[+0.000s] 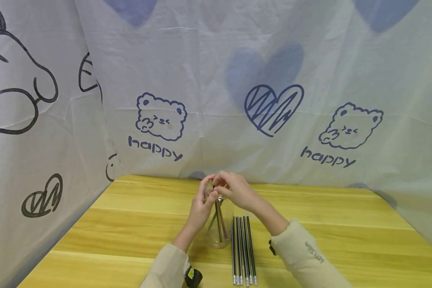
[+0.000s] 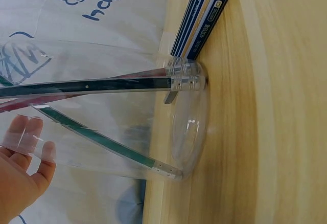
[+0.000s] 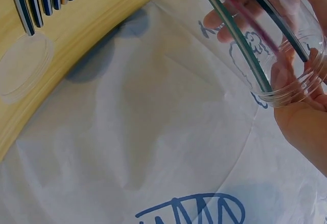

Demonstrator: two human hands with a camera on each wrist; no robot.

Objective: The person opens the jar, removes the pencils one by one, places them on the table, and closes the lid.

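Note:
A tall clear jar (image 1: 213, 239) stands upright on the table. Inside it lean a dark pencil (image 2: 102, 86), a red pencil (image 2: 138, 74) and a green pencil (image 2: 102, 138), metal-banded ends down. My left hand (image 1: 200, 206) grips the jar near its top, with fingers spread round the wall. At the mouth, my right hand (image 1: 239, 193) has thumb and fingertips drawn together, over the upper ends of the dark and red pencils. It pinches a pencil there; I cannot tell which of the two.
Several dark striped pencils (image 1: 243, 250) lie side by side on the wooden table (image 1: 129, 224), just right of the jar. In the right wrist view a clear round disc (image 3: 26, 69) lies beyond their ends. A printed white cloth (image 1: 209, 132) hangs behind the table.

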